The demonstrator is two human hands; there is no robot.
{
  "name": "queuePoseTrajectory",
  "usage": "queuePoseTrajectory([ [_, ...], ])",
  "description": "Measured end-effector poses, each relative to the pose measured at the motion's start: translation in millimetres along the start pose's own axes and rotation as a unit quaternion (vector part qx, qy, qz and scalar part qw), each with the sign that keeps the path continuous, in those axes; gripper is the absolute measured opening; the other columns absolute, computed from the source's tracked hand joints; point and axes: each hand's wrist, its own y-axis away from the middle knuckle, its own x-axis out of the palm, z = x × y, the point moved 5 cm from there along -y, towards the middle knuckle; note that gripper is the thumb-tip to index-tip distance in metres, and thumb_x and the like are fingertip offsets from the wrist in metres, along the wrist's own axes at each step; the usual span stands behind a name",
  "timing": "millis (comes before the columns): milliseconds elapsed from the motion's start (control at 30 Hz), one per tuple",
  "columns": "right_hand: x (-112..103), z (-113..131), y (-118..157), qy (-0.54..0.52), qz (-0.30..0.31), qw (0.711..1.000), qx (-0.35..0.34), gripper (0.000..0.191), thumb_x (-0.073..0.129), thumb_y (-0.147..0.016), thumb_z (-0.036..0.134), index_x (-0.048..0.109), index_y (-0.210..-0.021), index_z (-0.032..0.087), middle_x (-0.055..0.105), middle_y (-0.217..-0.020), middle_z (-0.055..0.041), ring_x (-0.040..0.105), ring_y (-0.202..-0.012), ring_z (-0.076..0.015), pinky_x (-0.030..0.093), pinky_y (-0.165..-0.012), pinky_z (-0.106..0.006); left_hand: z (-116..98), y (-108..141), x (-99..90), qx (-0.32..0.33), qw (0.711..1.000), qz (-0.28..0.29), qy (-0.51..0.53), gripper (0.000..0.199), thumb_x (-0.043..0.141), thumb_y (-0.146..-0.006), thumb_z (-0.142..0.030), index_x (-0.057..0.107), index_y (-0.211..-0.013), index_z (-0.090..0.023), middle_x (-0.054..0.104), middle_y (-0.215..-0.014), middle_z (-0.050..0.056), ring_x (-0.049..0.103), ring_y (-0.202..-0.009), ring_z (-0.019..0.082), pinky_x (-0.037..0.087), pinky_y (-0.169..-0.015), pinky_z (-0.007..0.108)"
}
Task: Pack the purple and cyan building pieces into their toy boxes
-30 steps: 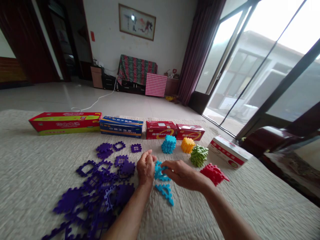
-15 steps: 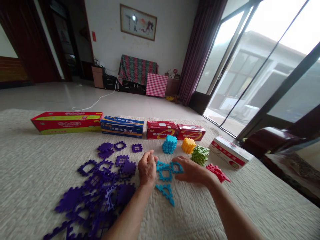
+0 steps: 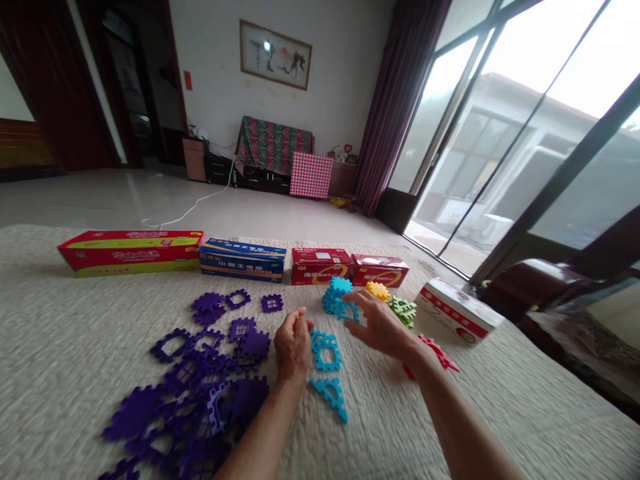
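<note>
My right hand [image 3: 377,320] grips a light-blue open-frame interlocking tile [image 3: 349,311] between thumb and fingers, tilted up close to a stack of light-blue tiles [image 3: 332,298]. To the left, my left hand [image 3: 294,343] rests on the mat with its fingers curled; what they hold, if anything, is hidden. Beside its fingertips lies a square light-blue window tile [image 3: 327,352], overlapping another light-blue piece. A triangular light-blue tile [image 3: 331,395] lies nearer to me. Behind my right hand are a yellow stack [image 3: 379,290], a green stack [image 3: 403,311] and red pieces [image 3: 436,353], partly covered by my hand and wrist.
Purple tiles [image 3: 137,410] spread in a loose heap on the quilted mat [image 3: 380,413] at left. Along the back stand a long red-and-green box [image 3: 133,253], a blue box [image 3: 243,260] and two red boxes [image 3: 321,267]. A white-and-red box [image 3: 457,310] is at right.
My right hand has moved away from me with the light-blue frame tile, lifting it from beside the window tile to the blue stack. My left hand stays nearly in place.
</note>
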Motion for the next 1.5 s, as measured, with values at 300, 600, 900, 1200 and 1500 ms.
queuePoseTrajectory([
  [300, -5, -25, -53, 0.051, -0.051, 0.997, 0.031, 0.043, 0.055, -0.075, 0.011, 0.058, -0.117, 0.019, 0.059, -0.118, -0.0114, 0.059, -0.103, -0.0231, 0.045, -0.089, -0.039, -2, 2, 0.2, -0.008, 1.000, 0.007, -0.004, 0.033, 0.047, -0.077, -0.032, 0.066, -0.100, -0.018, 0.067, -0.072, 0.003, 0.064, -0.070, 0.017, 0.048, -0.064, 0.026],
  [600, -5, -30, -39, 0.028, -0.123, 0.992, 0.002, 0.042, 0.054, -0.076, 0.017, 0.055, -0.119, 0.020, 0.056, -0.123, -0.0117, 0.056, -0.111, -0.0238, 0.044, -0.094, -0.041, 1, 0, 1.0, 0.000, 1.000, 0.004, -0.008, 0.033, 0.048, -0.078, -0.033, 0.067, -0.101, -0.018, 0.067, -0.072, 0.003, 0.063, -0.069, 0.018, 0.049, -0.065, 0.027],
  [900, 11, -42, -20, 0.039, -0.117, 0.991, 0.055, 0.043, 0.051, -0.075, 0.017, 0.054, -0.118, 0.016, 0.060, -0.117, -0.0133, 0.057, -0.109, -0.0256, 0.044, -0.094, -0.042, 2, -2, 0.8, 0.019, 1.000, 0.004, -0.017, 0.034, 0.047, -0.077, -0.030, 0.067, -0.101, -0.017, 0.069, -0.073, 0.004, 0.064, -0.070, 0.019, 0.049, -0.066, 0.029],
  [1200, 14, -40, -23, 0.047, -0.139, 0.985, 0.086, 0.039, 0.052, -0.078, 0.021, 0.055, -0.117, 0.018, 0.059, -0.113, -0.0122, 0.059, -0.100, -0.0244, 0.045, -0.089, -0.040, 3, -2, 1.5, 0.020, 1.000, 0.010, -0.011, 0.034, 0.047, -0.078, -0.031, 0.067, -0.101, -0.017, 0.069, -0.073, 0.005, 0.064, -0.073, 0.020, 0.050, -0.067, 0.030],
  [1500, 14, -32, -28, 0.080, -0.162, 0.980, 0.079, 0.024, 0.053, -0.082, 0.023, 0.065, -0.103, 0.020, 0.059, -0.104, -0.0091, 0.058, -0.096, -0.0225, 0.045, -0.087, -0.035, 3, -2, 1.4, 0.018, 1.000, 0.010, -0.012, 0.035, 0.047, -0.076, -0.030, 0.068, -0.102, -0.017, 0.069, -0.073, 0.005, 0.064, -0.072, 0.019, 0.050, -0.066, 0.028],
])
